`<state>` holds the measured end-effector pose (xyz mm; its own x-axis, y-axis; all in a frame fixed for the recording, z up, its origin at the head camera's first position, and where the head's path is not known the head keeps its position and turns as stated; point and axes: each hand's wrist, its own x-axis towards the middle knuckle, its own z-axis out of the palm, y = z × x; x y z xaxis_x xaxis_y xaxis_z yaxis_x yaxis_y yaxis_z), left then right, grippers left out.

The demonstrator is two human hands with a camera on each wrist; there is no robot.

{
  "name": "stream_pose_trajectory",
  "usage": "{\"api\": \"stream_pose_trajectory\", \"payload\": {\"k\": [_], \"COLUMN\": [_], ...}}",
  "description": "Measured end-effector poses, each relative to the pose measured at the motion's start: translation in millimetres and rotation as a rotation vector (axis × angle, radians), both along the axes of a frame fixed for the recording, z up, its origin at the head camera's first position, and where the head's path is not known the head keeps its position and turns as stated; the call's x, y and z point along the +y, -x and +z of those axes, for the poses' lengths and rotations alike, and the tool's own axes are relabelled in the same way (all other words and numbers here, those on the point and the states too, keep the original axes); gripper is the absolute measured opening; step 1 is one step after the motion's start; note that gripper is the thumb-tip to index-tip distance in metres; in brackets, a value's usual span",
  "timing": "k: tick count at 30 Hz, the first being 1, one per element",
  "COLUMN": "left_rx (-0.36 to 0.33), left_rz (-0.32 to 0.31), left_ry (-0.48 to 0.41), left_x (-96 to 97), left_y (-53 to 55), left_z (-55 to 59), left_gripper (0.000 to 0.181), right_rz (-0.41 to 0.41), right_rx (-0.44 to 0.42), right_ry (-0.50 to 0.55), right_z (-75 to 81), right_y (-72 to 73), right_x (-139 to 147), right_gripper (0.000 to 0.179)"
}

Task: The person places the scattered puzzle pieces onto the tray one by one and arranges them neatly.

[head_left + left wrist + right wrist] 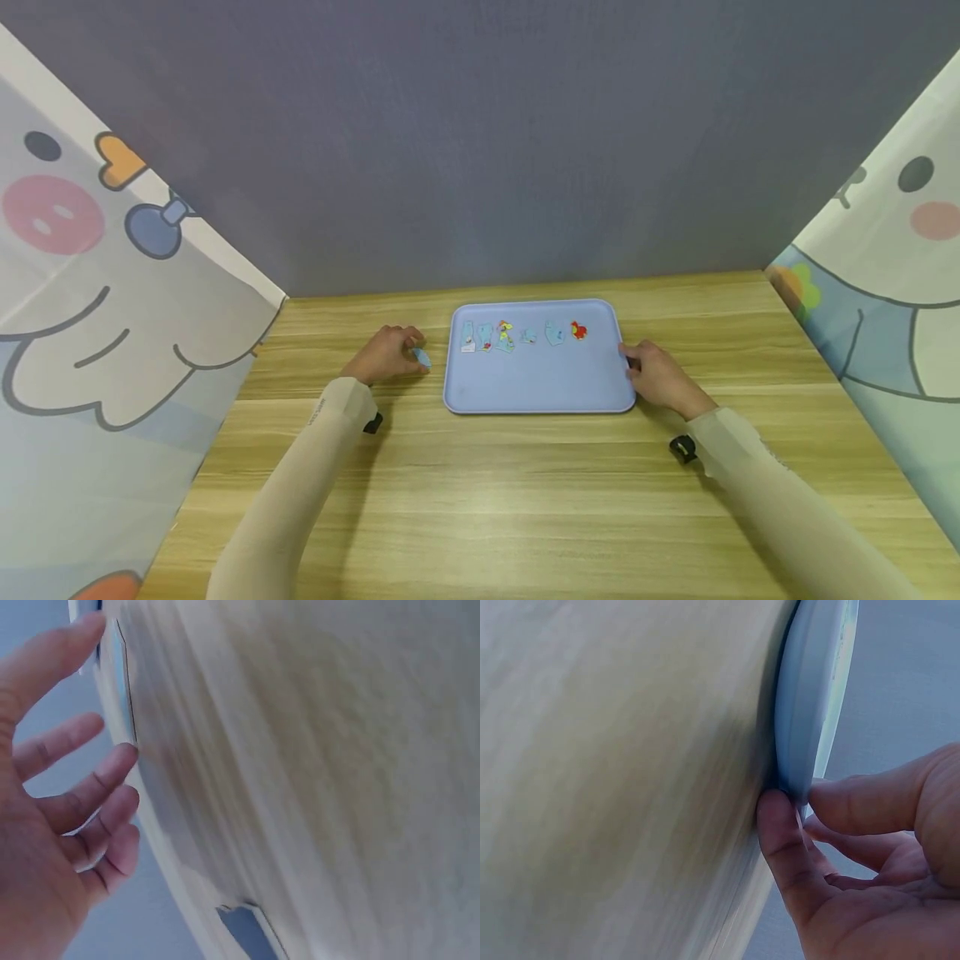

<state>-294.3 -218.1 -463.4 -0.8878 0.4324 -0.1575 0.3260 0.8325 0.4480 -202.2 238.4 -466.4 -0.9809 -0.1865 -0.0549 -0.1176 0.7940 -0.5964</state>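
Note:
My left hand (387,354) is just left of the tray, low over the table. Its thumb and fingertips pinch a small light-blue puzzle piece (422,357) by opposite ends; in the left wrist view the puzzle piece (124,684) appears as a thin sliver. At the tray's right side, my right hand (660,377) holds the rim between thumb and finger. The pale blue tray (540,379) lies flat, with several pieces in a row along its upper half, among them a red one (579,331) and a yellow-and-red one (506,335).
A second, dark-looking piece (251,931) lies on the table below the left hand in the left wrist view. The wood-grain table (525,500) ends at a grey panel (525,150) behind the tray. Cartoon-printed sheets (112,292) stand at both sides.

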Motion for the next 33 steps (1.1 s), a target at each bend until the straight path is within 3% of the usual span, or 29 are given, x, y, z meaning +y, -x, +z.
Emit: {"api": "stream_pose_trajectory", "payload": {"k": [6, 13, 33], "left_rx": [-0.019, 0.022, 0.123], "left_rz": [-0.004, 0.0, -0.055], "left_ry": [0.034, 0.047, 0.034], "left_x": [1.9, 2.3, 5.7], "left_y": [-7.3, -5.4, -2.4], "left_z": [0.9, -7.0, -8.0], "left_gripper": [0.053, 0.05, 0.044], "right_rz": [0.011, 0.01, 0.008], "right_rx": [0.012, 0.003, -0.013], "right_ry": [-0.002, -0.004, -0.012], "right_z": [0.2, -2.2, 1.7], "right_y": [-0.1, 0.0, 0.3], "right_x": [0.3, 0.3, -1.1], "right_gripper": [0.045, 0.046, 0.046]}}
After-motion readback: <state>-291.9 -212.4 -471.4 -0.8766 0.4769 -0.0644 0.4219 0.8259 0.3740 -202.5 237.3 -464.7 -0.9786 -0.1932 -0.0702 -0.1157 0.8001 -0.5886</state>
